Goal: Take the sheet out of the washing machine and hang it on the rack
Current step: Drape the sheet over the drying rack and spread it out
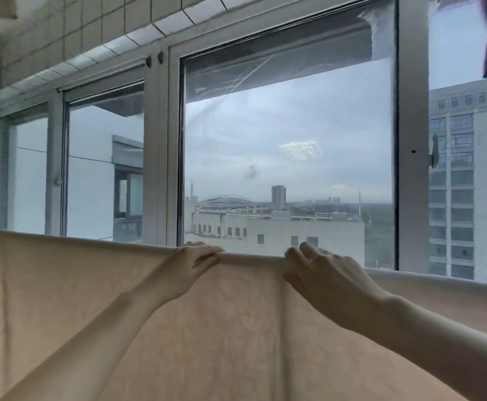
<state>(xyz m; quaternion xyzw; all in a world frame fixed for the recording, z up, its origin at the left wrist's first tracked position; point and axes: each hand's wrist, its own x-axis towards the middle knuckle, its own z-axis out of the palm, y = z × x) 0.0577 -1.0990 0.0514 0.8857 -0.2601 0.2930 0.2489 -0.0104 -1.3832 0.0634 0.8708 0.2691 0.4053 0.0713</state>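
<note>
Now sheet hangs over rack, below window. Left hand and right hand pinch top fold, likely pulling it flat.

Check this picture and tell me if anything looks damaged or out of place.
The clear film on the large middle window pane is torn and peeling along its top. The beige sheet, gripped by both hands, hangs smoothly over its top edge.

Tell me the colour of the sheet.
Pale beige, plain, no print; the sheet shows in the head view.
</note>
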